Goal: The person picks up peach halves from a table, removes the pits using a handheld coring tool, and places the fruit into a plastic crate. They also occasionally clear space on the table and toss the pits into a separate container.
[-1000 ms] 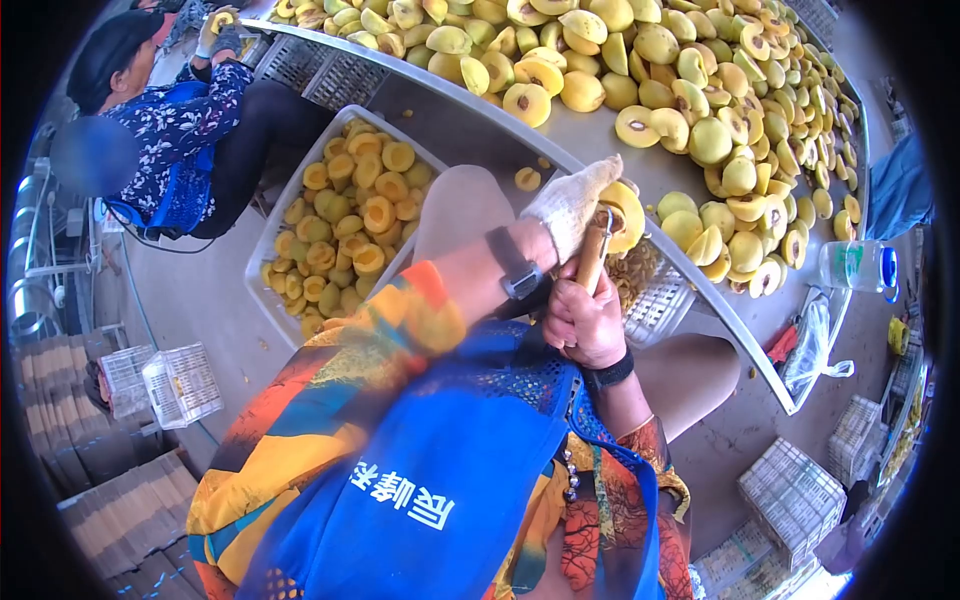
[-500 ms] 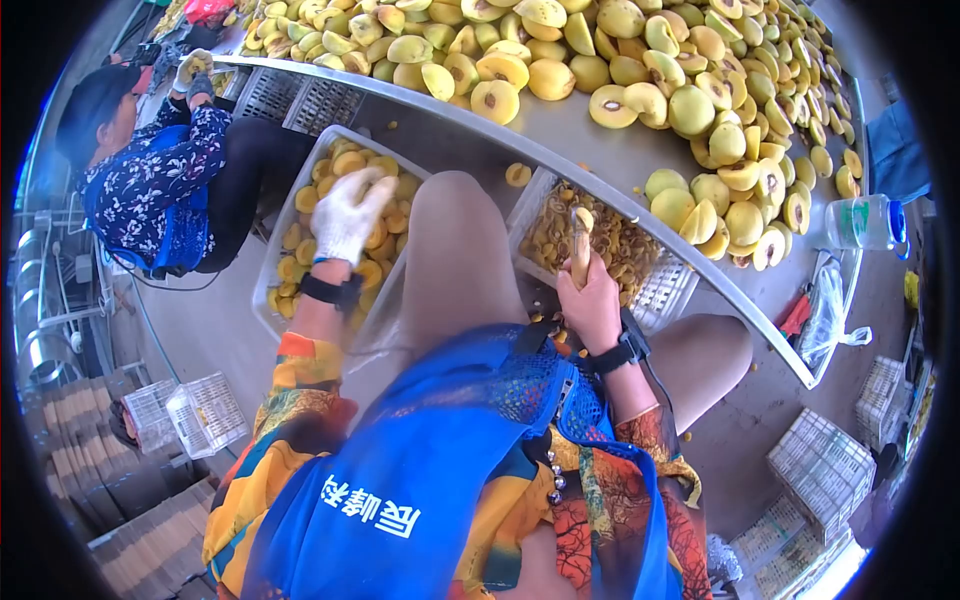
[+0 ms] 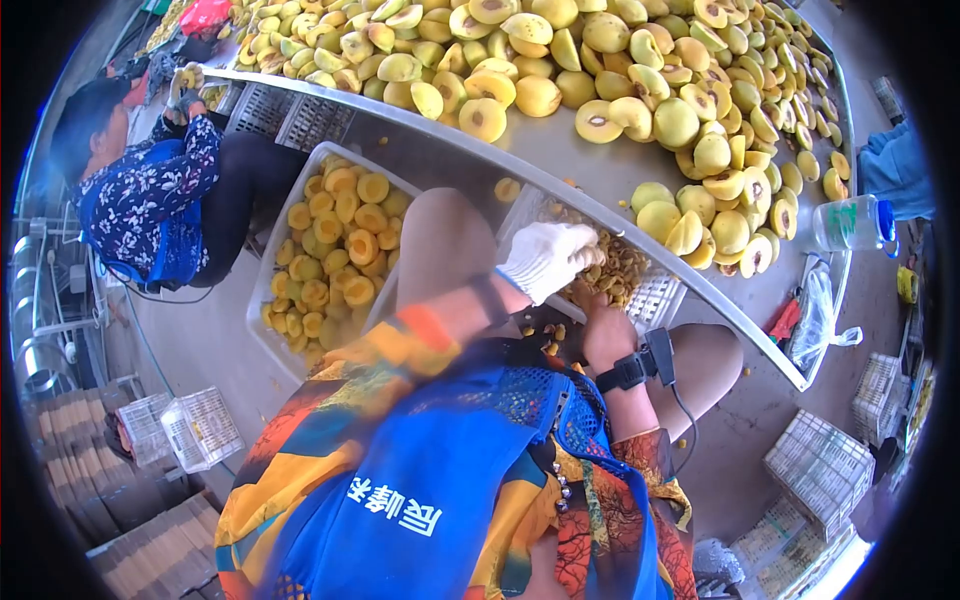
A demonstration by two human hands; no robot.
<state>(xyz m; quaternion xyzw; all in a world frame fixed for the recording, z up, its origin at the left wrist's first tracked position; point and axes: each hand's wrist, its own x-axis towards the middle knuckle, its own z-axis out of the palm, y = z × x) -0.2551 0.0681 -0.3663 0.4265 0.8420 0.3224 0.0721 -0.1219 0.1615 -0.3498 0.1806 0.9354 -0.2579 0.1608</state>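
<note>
Just over the pit crate (image 3: 660, 301), the gloved left hand (image 3: 548, 258) and bare right hand (image 3: 608, 335) curl, grips unclear; beyond, uncored fruit (image 3: 599, 122) heaps the counter (image 3: 590, 168); leftward, cored halves (image 3: 361, 247) fill another crate (image 3: 285, 232).

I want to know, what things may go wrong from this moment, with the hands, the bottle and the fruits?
The cable from the right wrist device hangs in a loose loop and might snag as the right hand moves.
The bottle sits at the table's far edge, so a bump might tip it off.
Some peach halves lie near the rim and could slide down.
</note>
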